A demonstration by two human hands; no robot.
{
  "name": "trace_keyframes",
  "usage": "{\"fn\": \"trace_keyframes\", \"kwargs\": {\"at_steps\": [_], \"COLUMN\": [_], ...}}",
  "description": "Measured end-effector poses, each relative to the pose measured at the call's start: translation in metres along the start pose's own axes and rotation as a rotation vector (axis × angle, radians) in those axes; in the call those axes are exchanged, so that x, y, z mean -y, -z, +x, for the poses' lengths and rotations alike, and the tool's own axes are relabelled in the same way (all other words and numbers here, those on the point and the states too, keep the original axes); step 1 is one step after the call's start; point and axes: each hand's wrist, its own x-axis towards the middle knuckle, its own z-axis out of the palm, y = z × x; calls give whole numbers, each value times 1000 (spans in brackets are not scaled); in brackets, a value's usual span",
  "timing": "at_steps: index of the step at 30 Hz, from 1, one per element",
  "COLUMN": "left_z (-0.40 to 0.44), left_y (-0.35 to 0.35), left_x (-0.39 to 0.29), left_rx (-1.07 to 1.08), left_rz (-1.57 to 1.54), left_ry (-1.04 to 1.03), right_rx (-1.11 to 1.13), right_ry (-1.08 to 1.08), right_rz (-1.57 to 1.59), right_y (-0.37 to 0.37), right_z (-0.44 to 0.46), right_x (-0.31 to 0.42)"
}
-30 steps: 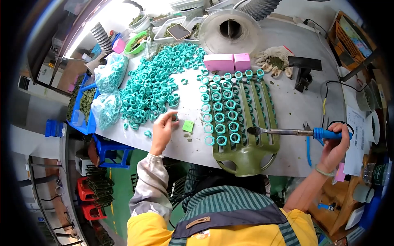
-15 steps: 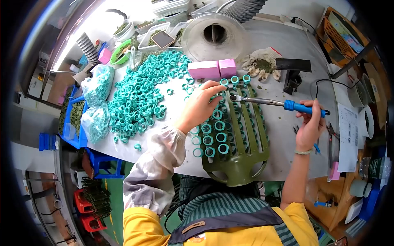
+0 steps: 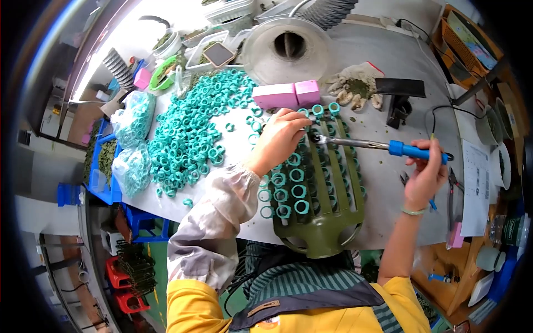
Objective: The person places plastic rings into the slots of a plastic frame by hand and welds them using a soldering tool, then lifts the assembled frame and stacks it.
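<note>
- Head view: across the bench (image 3: 383, 208) from where I stand, the person's right hand (image 3: 426, 176) is closed round the blue handle of a soldering iron (image 3: 355, 143), its metal shaft pointing left.
- The iron's tip sits over the upper part of an olive-green rack (image 3: 321, 237), near the left fingertips; whether it touches anything I can't tell.
- The left hand (image 3: 280, 137) reaches over the rack's upper left, fingers bent together; I can't make out whether they grip a ring.
- Teal rings (image 3: 300, 191) stand in rows along the rack's bars, with a loose heap (image 3: 186, 136) of them to its left.
- Two pink blocks (image 3: 275, 96) lie just beyond the left hand.
- A soiled glove (image 3: 357, 84) and a black stand (image 3: 398, 89) are farther right, beyond the iron.
</note>
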Motion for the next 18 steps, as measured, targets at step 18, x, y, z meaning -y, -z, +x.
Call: {"fn": "trace_keyframes", "kwargs": {"at_steps": [18], "left_z": [-87], "left_y": [53], "left_x": [137], "left_rx": [-42], "left_rz": [225], "left_ry": [616], "right_rx": [-21], "right_ry": [-3], "right_rz": [-20], "right_y": [2], "right_z": [-8], "right_x": [24]}}
